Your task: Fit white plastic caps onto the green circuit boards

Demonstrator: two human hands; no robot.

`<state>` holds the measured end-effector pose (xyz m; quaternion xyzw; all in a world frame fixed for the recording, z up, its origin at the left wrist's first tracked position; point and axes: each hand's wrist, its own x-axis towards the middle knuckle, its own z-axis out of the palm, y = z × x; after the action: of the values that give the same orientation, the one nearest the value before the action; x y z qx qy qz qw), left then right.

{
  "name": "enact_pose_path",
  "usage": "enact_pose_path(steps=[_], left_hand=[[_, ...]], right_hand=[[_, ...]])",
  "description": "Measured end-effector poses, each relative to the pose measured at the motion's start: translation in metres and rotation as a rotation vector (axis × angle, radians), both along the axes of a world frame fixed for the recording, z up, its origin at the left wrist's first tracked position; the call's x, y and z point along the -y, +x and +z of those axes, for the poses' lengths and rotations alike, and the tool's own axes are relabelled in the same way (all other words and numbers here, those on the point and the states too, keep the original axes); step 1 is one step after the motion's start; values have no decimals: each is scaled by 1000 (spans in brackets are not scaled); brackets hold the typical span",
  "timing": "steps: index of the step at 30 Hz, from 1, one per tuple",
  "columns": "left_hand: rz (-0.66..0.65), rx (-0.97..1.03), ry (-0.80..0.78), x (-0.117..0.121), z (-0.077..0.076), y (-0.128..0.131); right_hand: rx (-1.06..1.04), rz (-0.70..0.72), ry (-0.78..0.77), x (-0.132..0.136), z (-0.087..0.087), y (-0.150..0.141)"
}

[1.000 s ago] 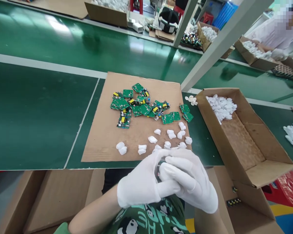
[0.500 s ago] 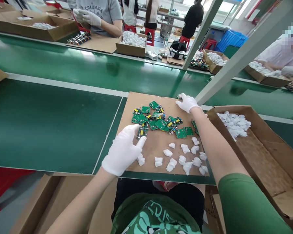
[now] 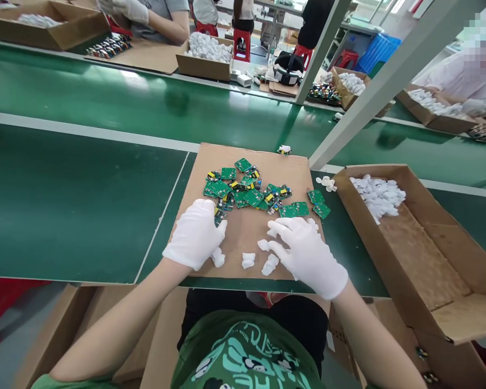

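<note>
A cardboard sheet (image 3: 243, 237) lies on the green bench in front of me. A heap of small green circuit boards (image 3: 251, 193) is spread over its middle, and white plastic shells (image 3: 249, 260) lie along its near edge. My gloved left hand (image 3: 195, 235) rests at the heap's left end, fingers curled over one green circuit board (image 3: 219, 216). My gloved right hand (image 3: 308, 254) lies flat over the shells at the near right, fingers stretched toward one shell (image 3: 263, 244). One white-and-green piece (image 3: 284, 149) sits alone at the sheet's far edge.
An open cardboard box (image 3: 429, 254) with white shells (image 3: 378, 195) in its far end stands at my right. A slanted grey post (image 3: 348, 121) rises beyond the sheet. The green conveyor belt (image 3: 105, 108) runs behind. Other people work at boxes across it.
My right hand has come back from the sheet's far edge, leaving a small piece there, and now lies over the white shells. My left hand stayed by the boards' left end.
</note>
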<state>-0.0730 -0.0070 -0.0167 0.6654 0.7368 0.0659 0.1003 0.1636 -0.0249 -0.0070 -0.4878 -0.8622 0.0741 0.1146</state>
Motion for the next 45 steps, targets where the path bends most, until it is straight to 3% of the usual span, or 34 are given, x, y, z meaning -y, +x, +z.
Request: enact_pose_path(steps=[4,7,10,17,20,25,31,37,42,45], left_hand=[[154,486,-4,4,8,-9],[160,993,-22,3,18,-7],[150,1389,-170,-2,31,4],[-41,1753,-366,-25,47,42],[-115,1855,-396,-33,45,54],[-112,1960,-461,-36,35,55],[-39,1795,-450,-30,28,52],[-173,1599,-520,-20,26,54],[-266,1728,-831,-16,25,49],[-283,1836,-928,-14,22,49]], right_hand=[[8,-82,69,12,-11,-6],[30,-88,65,13,-13,-9],[-8,-77,56,13,-11,-10],[200,30,-86,14,-5,-24],[37,1,-102,16,-10,-21],[-580,-79,-285,26,-12,-2],[-1197,-128,-612,34,-4,10],[-1461,-354,-649,44,-9,10],[-1493,-228,-703,45,-8,14],[-1522,-188,-686,47,-8,17]])
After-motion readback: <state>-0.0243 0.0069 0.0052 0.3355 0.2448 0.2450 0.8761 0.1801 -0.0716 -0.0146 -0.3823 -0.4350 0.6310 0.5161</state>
